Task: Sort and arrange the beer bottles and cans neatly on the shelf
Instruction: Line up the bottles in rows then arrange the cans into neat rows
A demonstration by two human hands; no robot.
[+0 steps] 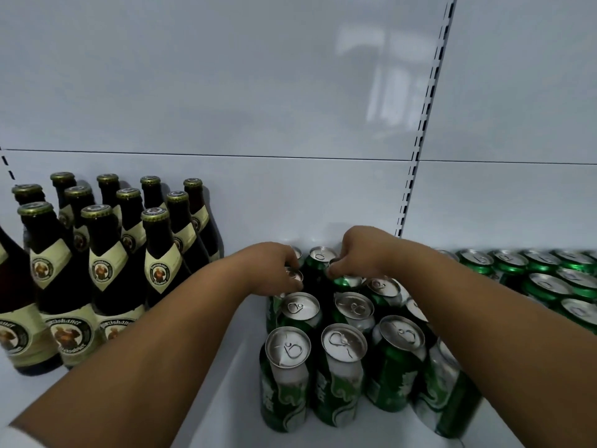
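In the head view, a white shelf (232, 367) is seen from above, backed by a pale panel (226, 92) with a slotted upright (420, 150) running down at about 1 o'clock.

At 9 o'clock a cluster of dark beer bottles (106, 253) is stood upright in rows, each with a gold cap and a cream label; the rearmost ones are set against the back panel.

At 5 o'clock from centre a group of green cans (342, 344) is packed closely, tops silver and ring pulls showing. The nearest cans appear tilted outward by the wide lens. At 3 o'clock, beyond the right forearm, a second block of green cans (546, 279) is ranged in tidy rows along the shelf, partly cut off by the frame edge.

Both forearms are stretched in from the lower corners toward the far end of the near can group. The left hand (274, 270) is curled over the top of a rear can (292, 276), its fingertips gripping the rim from above. The right hand (361, 253) is likewise bent downward, the fingers closed around the top of another rear can (345, 279). One more can (321, 255) is stood between the two hands, close to the back panel, untouched.
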